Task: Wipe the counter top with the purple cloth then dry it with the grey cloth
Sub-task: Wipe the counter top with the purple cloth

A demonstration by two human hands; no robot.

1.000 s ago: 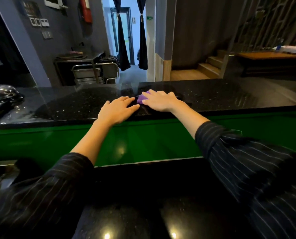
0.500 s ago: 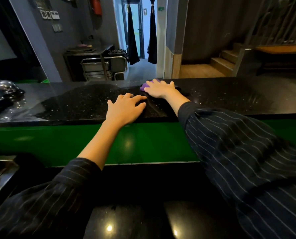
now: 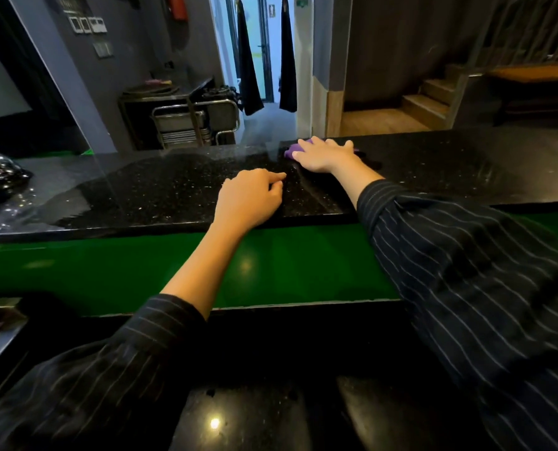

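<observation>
Counter: the long black speckled stone counter top point(image 3: 173, 190) runs left to right across my view, above a glossy green front panel point(image 3: 108, 265). Its long axis is side to side, so I judge the wiping strokes should run along that line. There is a pale sheen on the left stretch; I cannot tell whether it is moisture or reflection.

Right hand point(image 3: 326, 154): reached out to the far edge of the counter, palm down, fingers straight and spread. It presses flat and does not curl round anything.

Left hand point(image 3: 250, 196): rests on the counter near the front edge, fingers loosely bent, holding nothing. It lies left of the right hand and closer to me, apart from it.

Purple cloth point(image 3: 292, 152): bunched under the right palm, with only a small fold showing at the hand's left side, against the far edge.

Judgement: this is the wiping stage. The right hand is already on the cloth, so it makes the next stroke. Bare counter extends both ways from it.

Grey cloth: not in view.
</observation>
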